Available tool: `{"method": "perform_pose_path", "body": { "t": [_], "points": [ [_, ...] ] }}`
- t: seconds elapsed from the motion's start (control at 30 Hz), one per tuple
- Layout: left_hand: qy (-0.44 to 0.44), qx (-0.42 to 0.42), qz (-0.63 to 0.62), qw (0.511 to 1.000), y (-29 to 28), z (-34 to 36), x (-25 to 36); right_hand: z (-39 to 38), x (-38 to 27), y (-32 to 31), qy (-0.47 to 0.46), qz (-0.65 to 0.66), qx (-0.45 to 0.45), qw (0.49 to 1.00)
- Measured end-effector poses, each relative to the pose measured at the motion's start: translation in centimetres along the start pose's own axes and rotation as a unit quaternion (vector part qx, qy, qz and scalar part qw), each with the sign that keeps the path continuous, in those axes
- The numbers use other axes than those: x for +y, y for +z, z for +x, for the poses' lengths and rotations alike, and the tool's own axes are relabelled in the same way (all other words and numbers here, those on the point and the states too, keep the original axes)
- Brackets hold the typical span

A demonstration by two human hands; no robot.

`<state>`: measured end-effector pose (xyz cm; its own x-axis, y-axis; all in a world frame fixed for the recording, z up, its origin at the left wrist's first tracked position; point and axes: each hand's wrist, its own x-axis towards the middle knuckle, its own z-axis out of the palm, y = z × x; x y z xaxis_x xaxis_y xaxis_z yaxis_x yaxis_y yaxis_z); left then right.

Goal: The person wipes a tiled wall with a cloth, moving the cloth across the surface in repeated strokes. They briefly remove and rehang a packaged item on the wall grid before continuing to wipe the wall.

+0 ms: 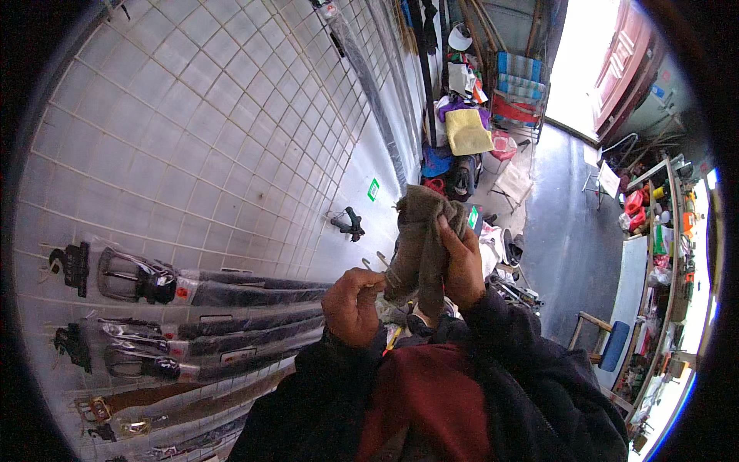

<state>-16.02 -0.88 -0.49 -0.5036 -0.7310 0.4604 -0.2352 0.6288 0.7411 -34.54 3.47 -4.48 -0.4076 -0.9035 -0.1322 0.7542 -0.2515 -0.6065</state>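
Note:
A brown-grey cloth [419, 242] is bunched up in front of my chest. My right hand [464, 266] grips it, thumb on top and the fingers wrapped behind. Just left of the cloth, my left hand [354, 304] is closed in a pinch, its fingertips against the cloth's lower left edge. Pale, thin wire hooks [382, 260] stick up between that hand and the cloth; the rest of them is hidden by the fingers and the fabric.
To my left stands a white wire grid [192, 154] hung with plastic-wrapped belts [254, 289]. A black clip-like hanger [350, 223] is on the wall ahead. Farther off are a yellow cushion [468, 132], folding chairs [517, 88] and, rightward, a crowded shelf [654, 308].

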Motion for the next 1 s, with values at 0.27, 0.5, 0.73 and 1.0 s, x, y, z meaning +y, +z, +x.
{"method": "perform_pose_path", "body": {
  "t": [0.27, 0.5, 0.73, 1.0],
  "points": [
    [0.13, -0.095, 0.087, 0.983, 1.3, -1.4, -0.3, -1.9, 1.7, 1.3, -0.053, -0.259, -0.178, 0.948],
    [0.084, -0.067, 0.026, 0.994, 1.0, -1.4, 0.1, -0.7, 1.6, 1.0, -0.071, -0.447, -0.129, 0.882],
    [-0.084, 0.09, 0.016, 0.992, 1.3, -1.1, 1.8, 0.1, 3.4, 0.8, 0.0, -0.248, -0.149, 0.957],
    [0.047, 0.087, 0.087, 0.991, 1.4, -0.5, 2.2, -0.9, 3.2, 2.4, -0.094, -0.316, -0.205, 0.921]
  ]
}}
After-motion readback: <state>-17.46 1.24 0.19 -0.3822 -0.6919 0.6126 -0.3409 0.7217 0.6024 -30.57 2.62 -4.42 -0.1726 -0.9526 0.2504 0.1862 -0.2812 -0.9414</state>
